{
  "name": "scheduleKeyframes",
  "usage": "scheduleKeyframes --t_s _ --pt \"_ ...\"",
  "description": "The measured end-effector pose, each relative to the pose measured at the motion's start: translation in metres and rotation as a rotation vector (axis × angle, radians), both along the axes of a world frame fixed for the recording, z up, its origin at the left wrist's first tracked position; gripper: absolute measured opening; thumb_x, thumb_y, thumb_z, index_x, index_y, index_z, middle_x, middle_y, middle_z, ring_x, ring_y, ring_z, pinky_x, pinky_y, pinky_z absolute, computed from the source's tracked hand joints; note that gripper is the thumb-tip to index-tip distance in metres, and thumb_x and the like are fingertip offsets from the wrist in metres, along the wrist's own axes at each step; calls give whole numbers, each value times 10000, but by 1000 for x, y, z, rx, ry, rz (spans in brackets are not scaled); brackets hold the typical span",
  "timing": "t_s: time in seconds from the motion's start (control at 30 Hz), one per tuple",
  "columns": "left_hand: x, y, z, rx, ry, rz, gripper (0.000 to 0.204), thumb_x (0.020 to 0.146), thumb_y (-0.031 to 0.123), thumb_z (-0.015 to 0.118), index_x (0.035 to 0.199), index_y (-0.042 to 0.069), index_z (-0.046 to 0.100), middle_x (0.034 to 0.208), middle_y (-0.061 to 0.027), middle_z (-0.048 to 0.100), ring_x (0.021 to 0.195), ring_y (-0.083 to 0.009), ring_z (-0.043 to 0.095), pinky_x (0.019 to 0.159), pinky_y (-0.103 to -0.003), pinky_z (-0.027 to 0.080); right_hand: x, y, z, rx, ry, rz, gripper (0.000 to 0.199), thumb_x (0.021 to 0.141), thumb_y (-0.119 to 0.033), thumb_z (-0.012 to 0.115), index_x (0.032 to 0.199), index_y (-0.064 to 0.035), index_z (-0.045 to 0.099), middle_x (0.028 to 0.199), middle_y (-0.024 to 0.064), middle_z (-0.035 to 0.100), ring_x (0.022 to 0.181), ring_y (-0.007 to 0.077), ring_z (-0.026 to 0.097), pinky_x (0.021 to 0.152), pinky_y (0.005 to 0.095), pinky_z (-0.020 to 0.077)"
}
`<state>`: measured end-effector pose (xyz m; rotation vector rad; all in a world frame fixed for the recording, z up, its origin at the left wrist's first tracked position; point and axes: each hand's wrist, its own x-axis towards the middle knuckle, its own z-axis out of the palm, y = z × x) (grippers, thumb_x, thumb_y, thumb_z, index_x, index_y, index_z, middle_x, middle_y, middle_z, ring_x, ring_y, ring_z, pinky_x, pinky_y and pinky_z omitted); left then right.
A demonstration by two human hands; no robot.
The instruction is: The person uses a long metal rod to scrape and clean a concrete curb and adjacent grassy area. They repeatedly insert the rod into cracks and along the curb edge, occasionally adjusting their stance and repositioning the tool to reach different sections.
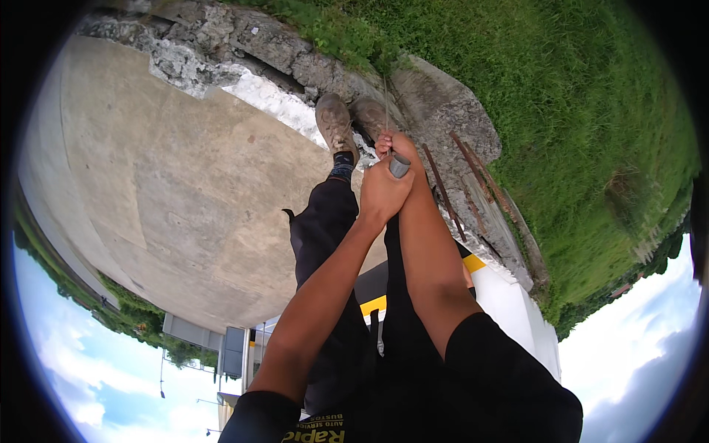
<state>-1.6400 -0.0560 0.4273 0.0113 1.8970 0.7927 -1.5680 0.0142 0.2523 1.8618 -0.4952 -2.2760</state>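
My left hand [384, 192] is wrapped round the grey tubular handle [399, 165] of a long thin tool, and the handle's rounded end sticks out above my fist. My right hand [393, 142] is beyond it, fingers curled round the tool near the lower end of the handle. From there a thin rod [385, 100] runs away past my shoes toward the edge of the grass. Its far end is lost among the green, so the kind of tool cannot be made out. My right forearm passes close beside my left fist.
My brown shoes [336, 125] stand at a broken concrete edge [273, 48]. Rusty bars [443, 192] jut along the rubble at the right, by a stone slab [443, 103]. Tall grass [576, 111] grows beyond; concrete pavement [185, 199] spreads left. Behind me is a white wall [517, 310].
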Motion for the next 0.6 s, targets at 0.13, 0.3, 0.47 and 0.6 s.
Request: scheduleKeyframes --t_s 0.13,0.3,0.47,0.6 --pt "-14 19 -27 89 32 -4 256 876 196 742 963 -38 685 823 -255 724 774 -411 750 738 -444 584 -24 24 -26 117 -6 -87 331 1146 -150 471 820 -133 419 658 -27 405 548 118 394 509 280 361" --pt "-8 31 -3 268 148 -60 260 843 188 792 991 -10 711 857 -251 743 812 -444 763 736 -447 595 -53 67 32 437 153 -153 151 1161 -164 484 1221 -44 553 700 -28 415 534 82 387 478 263 352" --pt "-21 36 -2 602 218 -17 374 958 210 794 718 39 564 601 -82 568 513 -170 549 522 -326 449 -116 122 130 976 146 291 406 1160 -208 501 1542 -72 532 690 -22 418 509 77 373 447 272 324" --pt "-23 43 38 651 190 84 351 965 193 794 733 45 576 602 -45 579 527 -115 520 519 -308 436 -132 125 180 1046 70 460 411 1160 -225 526 1543 -78 548 695 -29 430 509 66 369 451 269 306"
